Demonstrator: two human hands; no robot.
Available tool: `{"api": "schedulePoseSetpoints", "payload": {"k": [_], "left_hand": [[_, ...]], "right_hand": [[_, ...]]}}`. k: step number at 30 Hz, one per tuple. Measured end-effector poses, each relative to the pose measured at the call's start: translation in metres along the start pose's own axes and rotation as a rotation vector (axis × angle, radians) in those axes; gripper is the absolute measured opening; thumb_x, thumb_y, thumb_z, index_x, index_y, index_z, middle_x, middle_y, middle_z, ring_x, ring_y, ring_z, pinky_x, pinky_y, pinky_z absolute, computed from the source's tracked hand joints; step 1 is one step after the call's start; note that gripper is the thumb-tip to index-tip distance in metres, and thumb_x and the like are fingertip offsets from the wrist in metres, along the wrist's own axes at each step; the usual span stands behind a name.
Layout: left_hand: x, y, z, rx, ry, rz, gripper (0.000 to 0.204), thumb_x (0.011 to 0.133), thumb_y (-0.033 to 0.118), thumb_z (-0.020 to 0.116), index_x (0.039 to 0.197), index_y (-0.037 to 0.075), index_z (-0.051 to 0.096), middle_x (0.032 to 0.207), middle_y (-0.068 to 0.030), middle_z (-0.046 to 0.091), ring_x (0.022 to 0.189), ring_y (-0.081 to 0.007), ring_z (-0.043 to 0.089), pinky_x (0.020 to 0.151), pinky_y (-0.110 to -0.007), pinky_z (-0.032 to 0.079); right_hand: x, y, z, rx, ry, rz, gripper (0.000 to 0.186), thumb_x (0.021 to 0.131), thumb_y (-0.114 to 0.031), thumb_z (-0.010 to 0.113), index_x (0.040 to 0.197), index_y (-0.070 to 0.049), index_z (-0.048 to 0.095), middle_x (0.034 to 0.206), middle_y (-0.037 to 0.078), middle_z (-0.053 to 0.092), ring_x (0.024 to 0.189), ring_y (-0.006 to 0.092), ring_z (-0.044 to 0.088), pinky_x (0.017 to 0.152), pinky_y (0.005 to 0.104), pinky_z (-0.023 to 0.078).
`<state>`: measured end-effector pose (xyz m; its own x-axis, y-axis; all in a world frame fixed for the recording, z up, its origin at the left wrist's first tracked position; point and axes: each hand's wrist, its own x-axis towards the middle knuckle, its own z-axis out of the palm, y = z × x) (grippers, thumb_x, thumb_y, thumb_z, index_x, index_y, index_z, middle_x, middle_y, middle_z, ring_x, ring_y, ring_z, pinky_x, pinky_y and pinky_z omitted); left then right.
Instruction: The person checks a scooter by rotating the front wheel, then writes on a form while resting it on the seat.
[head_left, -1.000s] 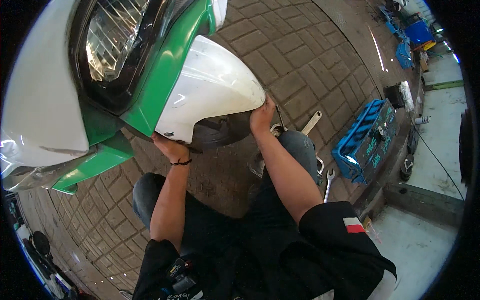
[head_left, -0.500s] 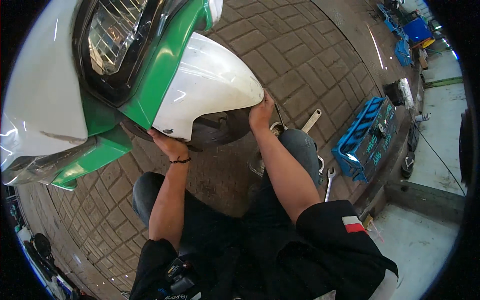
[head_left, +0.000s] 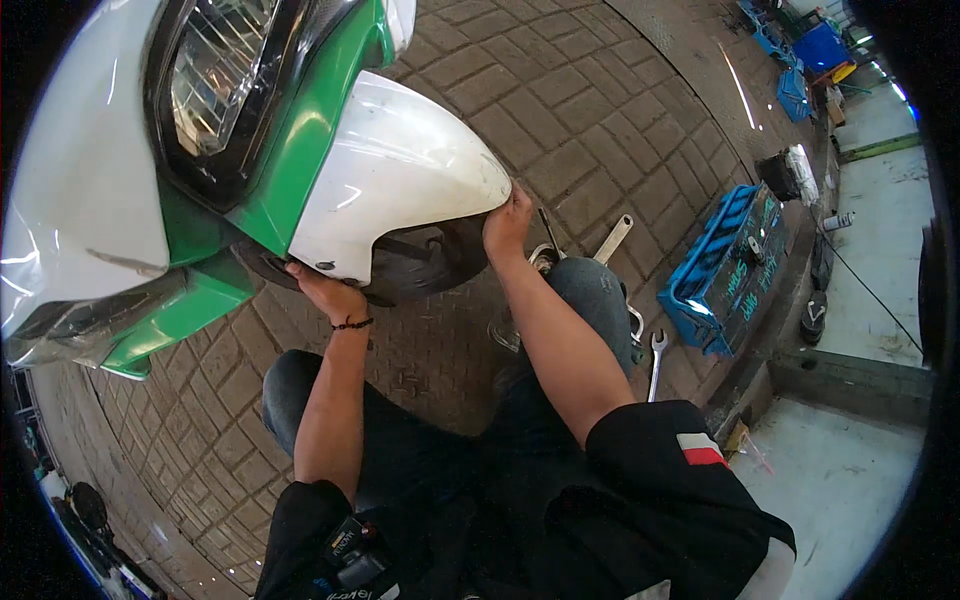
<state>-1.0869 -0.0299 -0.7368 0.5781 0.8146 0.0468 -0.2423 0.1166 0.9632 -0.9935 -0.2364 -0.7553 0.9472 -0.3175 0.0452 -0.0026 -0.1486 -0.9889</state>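
Note:
A white front mudguard of a motorbike arches over its dark front wheel. My left hand is closed at the mudguard's rear lower edge, close against the tyre; its fingertips are partly hidden. At the rounded front tip, my right hand grips the mudguard's rim, with some fingers out of sight behind it. Green fairing and a headlight rise just above and left of the mudguard. A small dark bolt head shows near my left hand.
Right of my knee, an open-ended wrench and another long metal tool lie on the brick paving. A blue toolbox stands farther right, near a spray can and a wall ledge. More blue boxes are at the far right.
The mudguard and both hands have shifted slightly left in view, as has the whole scene a little. Both hands keep their hold.

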Motion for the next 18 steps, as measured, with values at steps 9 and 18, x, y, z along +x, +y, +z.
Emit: {"api": "schedulePoseSetpoints", "payload": {"k": [9, 18], "left_hand": [[-0.003, 0.005, 0.008, -0.01, 0.056, 0.037, 0.074, 0.094, 0.063, 0.028, 0.119, -0.005, 0.045, 0.117, -0.0122, 0.051, 0.103, -0.0219, 0.049, 0.091, -0.035, 0.038], [-0.001, 0.006, 0.001, -0.035, 0.04, 0.002, 0.071, 0.096, 0.059, 0.028, 0.118, -0.005, 0.047, 0.113, -0.0123, 0.054, 0.101, -0.0214, 0.05, 0.088, -0.035, 0.039]], "right_hand": [[0.005, 0.012, 0.0, -0.003, -0.028, 0.038, 0.042, 0.094, -0.022, 0.043, 0.116, 0.012, 0.055, 0.111, 0.026, 0.061, 0.106, 0.0362, 0.058, 0.092, 0.038, 0.043], [-0.002, -0.002, 0.003, -0.029, 0.003, 0.057, 0.041, 0.095, -0.022, 0.043, 0.115, 0.011, 0.055, 0.113, 0.026, 0.06, 0.108, 0.0378, 0.057, 0.093, 0.0382, 0.043]]}}
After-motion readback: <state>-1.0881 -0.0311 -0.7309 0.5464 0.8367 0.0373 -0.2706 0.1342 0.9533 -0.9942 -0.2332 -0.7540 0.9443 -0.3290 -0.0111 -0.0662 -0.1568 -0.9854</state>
